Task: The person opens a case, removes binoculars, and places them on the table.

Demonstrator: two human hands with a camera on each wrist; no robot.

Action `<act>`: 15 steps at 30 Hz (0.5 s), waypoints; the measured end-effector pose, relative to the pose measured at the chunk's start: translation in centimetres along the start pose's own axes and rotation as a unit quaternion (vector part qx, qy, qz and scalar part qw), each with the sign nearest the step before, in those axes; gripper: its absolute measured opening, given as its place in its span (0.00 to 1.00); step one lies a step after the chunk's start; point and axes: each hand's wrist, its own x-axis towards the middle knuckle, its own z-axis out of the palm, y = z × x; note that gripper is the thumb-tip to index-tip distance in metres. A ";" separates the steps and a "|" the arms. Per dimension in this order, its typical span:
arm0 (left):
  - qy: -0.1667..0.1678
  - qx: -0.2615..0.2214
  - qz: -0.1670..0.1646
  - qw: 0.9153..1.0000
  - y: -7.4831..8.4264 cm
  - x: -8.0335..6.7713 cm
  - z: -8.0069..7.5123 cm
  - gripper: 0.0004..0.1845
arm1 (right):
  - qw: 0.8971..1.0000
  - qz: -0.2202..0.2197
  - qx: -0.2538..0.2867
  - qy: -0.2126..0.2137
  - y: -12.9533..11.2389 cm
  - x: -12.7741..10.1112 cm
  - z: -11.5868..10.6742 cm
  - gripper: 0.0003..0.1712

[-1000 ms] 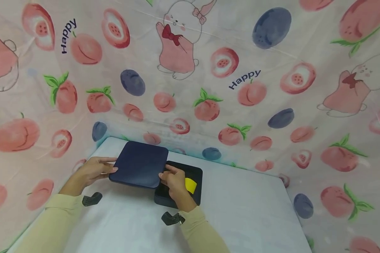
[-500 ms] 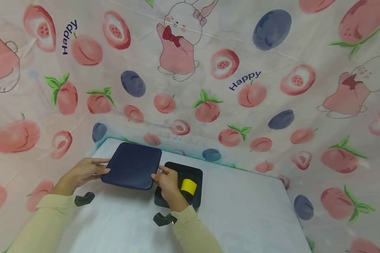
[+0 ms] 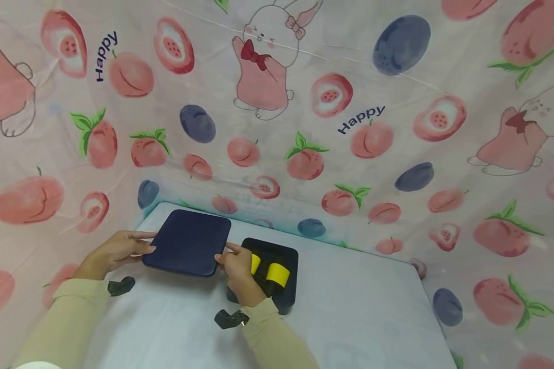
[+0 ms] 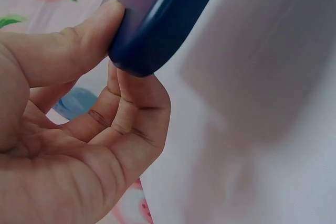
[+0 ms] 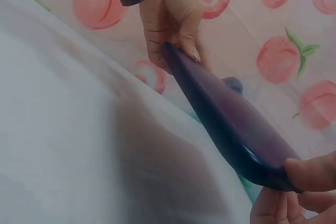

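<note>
A dark navy square lid [image 3: 189, 242] with rounded corners is held in the air, tilted, to the left of a black box [image 3: 279, 252]. My left hand [image 3: 120, 249] pinches its left edge, thumb on top and fingers beneath, as the left wrist view shows on the lid [image 4: 149, 30]. At the opposite edge my right hand [image 3: 237, 266] pinches the lid, partly in front of the box. Inside the box are a yellow-and-black rounded object [image 3: 277, 275] and another yellow piece [image 3: 255, 262], partly hidden by the right hand.
The box stands on a white-covered table [image 3: 360, 297]. Behind and at the sides hangs a fruit-and-rabbit printed cloth [image 3: 268, 128]. A black wrist device [image 3: 121, 286] is near the left cuff, and another black device [image 3: 231, 319] near the right.
Both hands have carried the lid leftward, away from over the box. More of the box's inside shows, including a second yellow piece.
</note>
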 end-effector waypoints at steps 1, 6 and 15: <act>0.002 -0.001 -0.003 1.000 -0.1 0.1 -0.1 0.41 | 1.000 0.003 -0.001 0.002 0.1 0.1 0.2 0.31; 0.011 -0.008 -0.009 1.000 -0.6 0.6 -0.6 0.41 | 1.000 0.015 0.002 0.010 0.4 0.4 1.2 0.30; 0.018 -0.049 -0.009 0.999 -1.5 1.6 -0.4 0.40 | 0.999 0.027 -0.004 0.024 1.1 1.0 1.8 0.29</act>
